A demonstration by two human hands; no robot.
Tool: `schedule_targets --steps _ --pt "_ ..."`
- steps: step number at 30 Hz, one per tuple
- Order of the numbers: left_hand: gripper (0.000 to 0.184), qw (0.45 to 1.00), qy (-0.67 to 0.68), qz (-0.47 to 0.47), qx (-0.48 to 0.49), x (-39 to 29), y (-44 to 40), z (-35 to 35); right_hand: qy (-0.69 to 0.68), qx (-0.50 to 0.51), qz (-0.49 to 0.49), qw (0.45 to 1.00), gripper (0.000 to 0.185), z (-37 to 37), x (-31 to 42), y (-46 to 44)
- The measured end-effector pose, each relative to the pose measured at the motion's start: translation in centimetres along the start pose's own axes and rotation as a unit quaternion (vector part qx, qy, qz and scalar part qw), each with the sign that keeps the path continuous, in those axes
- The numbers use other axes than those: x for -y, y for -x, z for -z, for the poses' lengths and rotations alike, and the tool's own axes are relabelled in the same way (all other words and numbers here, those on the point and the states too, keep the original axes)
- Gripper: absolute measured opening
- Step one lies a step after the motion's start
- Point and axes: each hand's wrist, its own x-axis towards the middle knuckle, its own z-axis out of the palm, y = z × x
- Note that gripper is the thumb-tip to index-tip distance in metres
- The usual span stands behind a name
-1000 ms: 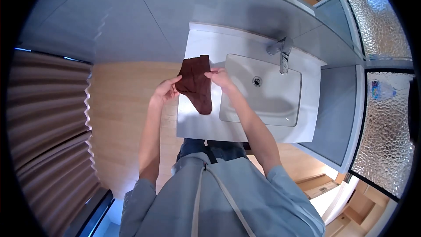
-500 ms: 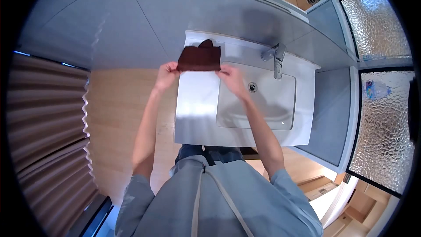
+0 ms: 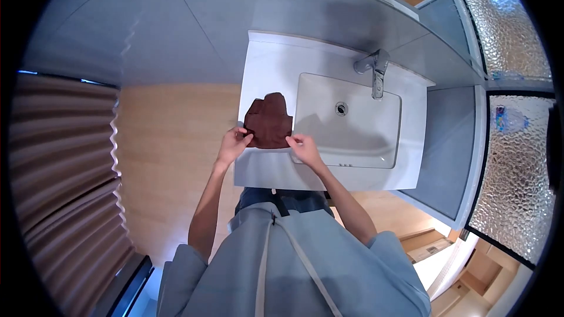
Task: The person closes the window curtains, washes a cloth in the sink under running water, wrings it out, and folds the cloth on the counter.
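Observation:
A dark reddish-brown cloth (image 3: 270, 124) lies over the white countertop (image 3: 258, 167) left of the basin, its far edge uneven with a flap sticking up. My left hand (image 3: 233, 144) pinches its near left corner. At the near right corner, beside the basin's rim, the fingers of my right hand (image 3: 304, 148) are closed on the same cloth. Both forearms reach up from the front of the counter.
The white sink basin (image 3: 352, 141) is set into the counter on the right, with a chrome faucet (image 3: 378, 76) behind it. A grey wall (image 3: 176, 29) rises at the back. Brown curtains (image 3: 64, 158) hang at far left; textured glass panels (image 3: 511, 182) stand at right.
Both hands have drawn the cloth toward my body, from the back of the counter to its nearer part. The cloth now spreads flatter, with its far flap showing more.

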Motion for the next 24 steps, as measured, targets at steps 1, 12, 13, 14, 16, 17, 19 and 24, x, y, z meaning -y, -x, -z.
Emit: schedule_targets --steps 1,12,13,14,16,17,19,24 --pt "0.025 1.0 -0.015 -0.006 0.0 0.5 -0.3 0.0 -0.001 -0.009 -0.027 1.0 0.028 0.2 0.6 -0.2" --pt "0.016 0.954 -0.251 -0.126 -0.102 -4.4 -6.2 -0.4 0.208 -0.181 0.158 0.948 0.027 -0.6 4.8 -8.0" --pt "0.018 0.944 -0.27 -0.18 -0.068 -4.2 -7.7 -0.6 0.23 -0.176 0.159 0.944 0.03 -1.1 5.3 -8.7" --pt "0.02 0.928 -0.287 -0.233 -0.035 -4.6 -8.7 -0.7 0.253 -0.172 0.161 0.938 0.033 -1.2 5.3 -9.6" --pt "0.021 0.902 -0.365 -0.224 0.055 -5.0 -9.8 -0.2 0.26 -0.157 0.192 0.933 0.035 -1.4 4.7 -10.5" --pt "0.022 0.883 -0.403 -0.218 0.101 -5.2 -10.3 0.0 0.258 -0.147 0.203 0.933 0.034 -1.3 4.6 -10.8" --pt "0.023 0.873 -0.407 -0.235 0.128 -5.4 -10.8 0.5 0.246 -0.125 0.21 0.938 0.032 -1.1 4.4 -11.3" --pt "0.019 0.942 -0.264 -0.082 0.19 -5.0 -11.5 1.8 0.178 -0.056 0.091 0.978 0.028 -0.5 5.5 -10.9"
